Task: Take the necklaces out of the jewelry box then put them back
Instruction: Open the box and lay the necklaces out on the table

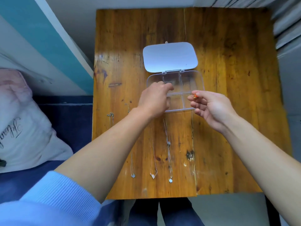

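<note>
A clear plastic jewelry box (199, 82) with several compartments stands open mid-table, its white lid (169, 56) laid back flat behind it. My left hand (154, 100) hovers over the box's left compartments with its fingertips pinched together; I cannot see whether a thin chain is between them. At the box's front right corner, my right hand (211, 106) pinches a small red and gold pendant (195, 95) between thumb and forefinger. Several silver necklaces (169, 150) lie stretched out on the table in front of the box, pendants toward me. My left forearm partly covers them.
The wooden table (228, 79) has a seam running front to back right of the necklaces. Left of it are a dark blue bed surface and a white and pink pillow (24, 124). My legs show under the near table edge.
</note>
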A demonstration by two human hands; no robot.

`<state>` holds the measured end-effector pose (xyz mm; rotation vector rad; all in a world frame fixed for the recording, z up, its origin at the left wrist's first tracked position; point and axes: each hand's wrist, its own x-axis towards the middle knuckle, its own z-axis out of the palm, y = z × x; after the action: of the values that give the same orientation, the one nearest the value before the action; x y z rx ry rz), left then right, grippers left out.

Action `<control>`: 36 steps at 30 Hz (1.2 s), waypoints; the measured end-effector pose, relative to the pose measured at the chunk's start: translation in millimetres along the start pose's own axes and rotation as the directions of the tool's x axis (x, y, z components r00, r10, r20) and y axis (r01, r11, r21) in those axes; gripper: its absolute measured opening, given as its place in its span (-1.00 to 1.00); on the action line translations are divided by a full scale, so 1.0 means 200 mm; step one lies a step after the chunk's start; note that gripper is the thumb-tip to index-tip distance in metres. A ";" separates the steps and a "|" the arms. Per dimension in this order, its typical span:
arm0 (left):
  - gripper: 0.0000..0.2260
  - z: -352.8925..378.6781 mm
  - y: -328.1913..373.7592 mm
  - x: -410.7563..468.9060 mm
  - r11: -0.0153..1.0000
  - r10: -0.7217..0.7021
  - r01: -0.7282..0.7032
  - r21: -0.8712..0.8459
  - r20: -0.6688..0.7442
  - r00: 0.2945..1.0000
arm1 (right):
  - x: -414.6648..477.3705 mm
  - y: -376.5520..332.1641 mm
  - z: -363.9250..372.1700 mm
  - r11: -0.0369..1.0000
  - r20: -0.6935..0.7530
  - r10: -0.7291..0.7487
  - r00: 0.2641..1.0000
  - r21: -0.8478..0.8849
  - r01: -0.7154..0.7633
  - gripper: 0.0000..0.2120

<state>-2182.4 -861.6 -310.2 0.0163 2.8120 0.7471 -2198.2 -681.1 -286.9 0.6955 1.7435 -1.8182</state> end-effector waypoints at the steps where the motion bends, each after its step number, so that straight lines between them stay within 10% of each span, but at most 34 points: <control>1: -0.66 0.02 0.02 0.03 0.999 0.018 -0.021 0.048 0.068 0.997 | 0.00 0.00 -0.01 1.000 0.003 0.002 1.000 0.022 -0.003 -0.87; 8: -0.85 0.05 0.04 0.12 0.990 0.086 -0.089 0.106 0.036 0.996 | -0.03 -0.01 -0.09 0.990 0.014 -0.020 1.000 0.138 0.018 -0.85; 14: -0.78 -0.06 0.02 0.07 0.974 0.016 0.004 -0.228 0.085 0.996 | -0.03 0.01 -0.17 0.995 -0.196 -0.092 0.976 0.009 0.096 -0.87; 28: -0.80 -0.30 0.02 -0.21 0.555 -0.089 0.317 -0.769 0.324 0.942 | -0.30 0.27 -0.27 0.987 -0.229 -0.144 0.963 -0.099 0.125 -0.93; 36: -0.82 -0.17 0.12 -0.26 0.968 -0.051 0.063 -0.242 0.054 0.997 | -0.56 0.62 -0.35 0.963 -0.188 -0.070 0.980 -0.270 0.017 -0.95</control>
<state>-2139.9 -861.5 -258.7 -0.0866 2.6442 1.0582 -2031.6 -613.2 -304.1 0.7488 2.0994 -1.5418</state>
